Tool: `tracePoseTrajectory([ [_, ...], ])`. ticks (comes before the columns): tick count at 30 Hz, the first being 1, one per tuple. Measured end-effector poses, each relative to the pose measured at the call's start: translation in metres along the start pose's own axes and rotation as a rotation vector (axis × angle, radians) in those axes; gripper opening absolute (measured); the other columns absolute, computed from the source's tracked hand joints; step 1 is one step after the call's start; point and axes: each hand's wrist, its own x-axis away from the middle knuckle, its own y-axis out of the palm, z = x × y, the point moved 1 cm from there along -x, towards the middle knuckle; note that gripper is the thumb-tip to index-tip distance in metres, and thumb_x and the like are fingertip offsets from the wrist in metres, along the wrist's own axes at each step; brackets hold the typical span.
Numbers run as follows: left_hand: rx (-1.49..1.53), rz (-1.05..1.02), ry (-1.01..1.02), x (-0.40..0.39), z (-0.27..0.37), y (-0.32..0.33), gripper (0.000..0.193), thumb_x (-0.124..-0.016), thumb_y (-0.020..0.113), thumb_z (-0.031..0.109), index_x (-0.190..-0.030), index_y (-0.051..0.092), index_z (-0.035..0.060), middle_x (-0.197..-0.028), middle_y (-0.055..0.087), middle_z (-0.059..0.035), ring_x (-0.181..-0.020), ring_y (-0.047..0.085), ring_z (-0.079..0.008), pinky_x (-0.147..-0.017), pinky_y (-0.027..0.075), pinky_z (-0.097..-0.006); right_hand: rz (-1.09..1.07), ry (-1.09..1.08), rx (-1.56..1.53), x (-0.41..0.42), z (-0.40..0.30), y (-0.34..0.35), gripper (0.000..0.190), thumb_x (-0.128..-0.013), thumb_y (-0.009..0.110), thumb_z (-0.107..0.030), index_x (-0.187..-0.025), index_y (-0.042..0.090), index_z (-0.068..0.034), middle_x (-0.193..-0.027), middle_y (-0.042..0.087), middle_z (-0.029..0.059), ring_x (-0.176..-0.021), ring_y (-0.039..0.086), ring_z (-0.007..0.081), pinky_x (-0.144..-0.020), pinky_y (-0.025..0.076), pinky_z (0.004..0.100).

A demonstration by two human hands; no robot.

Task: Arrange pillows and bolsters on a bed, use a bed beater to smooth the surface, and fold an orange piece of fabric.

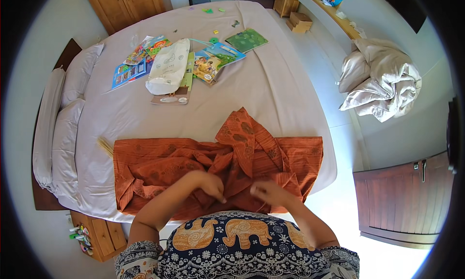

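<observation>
A rust-orange patterned cloth [170, 152] lies spread and rumpled across the near side of the bed. One part of it is bunched into a raised peak [238, 133] right of the middle. My left hand [210, 187] is over the near middle of the cloth, its fingers bent and pointing down toward the right. To its right, my right hand [269, 192] is blurred, with curled fingers turned toward the left hand. A gap separates the two hands. Whether either one pinches the fabric is not clear.
On the bed [145, 115] lie picture books [218, 61], a white drawstring bag [169, 66] and small toys. A straw bundle [105, 147] sticks out beside the cloth. Pillows [69, 141] line the left side. Bunched bedding [385, 79] and a wooden door [403, 199] are at right.
</observation>
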Motion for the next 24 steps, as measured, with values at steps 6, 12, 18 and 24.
tracePoseTrajectory([
  [6,0.624,0.535,-0.278,-0.010,-0.011,-0.060,0.062,-0.088,0.044,0.053,-0.084,0.066,-0.0044,-0.077,0.065,-0.0158,-0.062,0.061,-0.0234,-0.060,0.048,-0.0346,0.264,0.084,1.000,-0.027,0.034,-0.007,0.030,-0.079,0.062,-0.034,-0.091,0.062,-0.006,-0.089,0.060,0.0121,-0.089,0.058,0.0307,-0.078,0.044,0.0398],
  [12,0.984,1.276,-0.232,-0.052,-0.089,-0.083,0.031,-0.084,0.057,0.028,-0.085,0.061,-0.0030,-0.067,0.062,-0.0124,-0.058,0.061,-0.0162,-0.047,0.046,-0.0253,0.107,0.244,0.961,-0.027,0.030,0.019,0.048,-0.071,0.065,-0.048,-0.100,0.063,-0.010,-0.100,0.060,0.0125,-0.097,0.056,0.0313,-0.082,0.042,0.0441],
  [18,0.884,1.426,-0.590,-0.077,-0.104,-0.086,0.052,-0.077,0.066,0.034,-0.100,0.059,-0.0127,-0.104,0.059,-0.0254,-0.095,0.059,-0.0349,-0.081,0.046,-0.0370,0.055,-0.033,0.671,-0.012,0.011,0.005,0.032,-0.074,0.067,-0.036,-0.091,0.062,-0.009,-0.093,0.061,0.0121,-0.090,0.057,0.0308,-0.077,0.045,0.0439],
  [24,1.221,1.298,-0.039,-0.079,-0.098,-0.104,0.023,-0.080,0.062,0.011,-0.098,0.060,-0.0047,-0.091,0.062,-0.0098,-0.082,0.058,-0.0169,-0.072,0.046,-0.0299,0.059,0.000,0.580,-0.020,0.037,0.009,0.035,-0.073,0.068,-0.039,-0.087,0.063,-0.008,-0.092,0.061,0.0128,-0.090,0.058,0.0269,-0.076,0.047,0.0388],
])
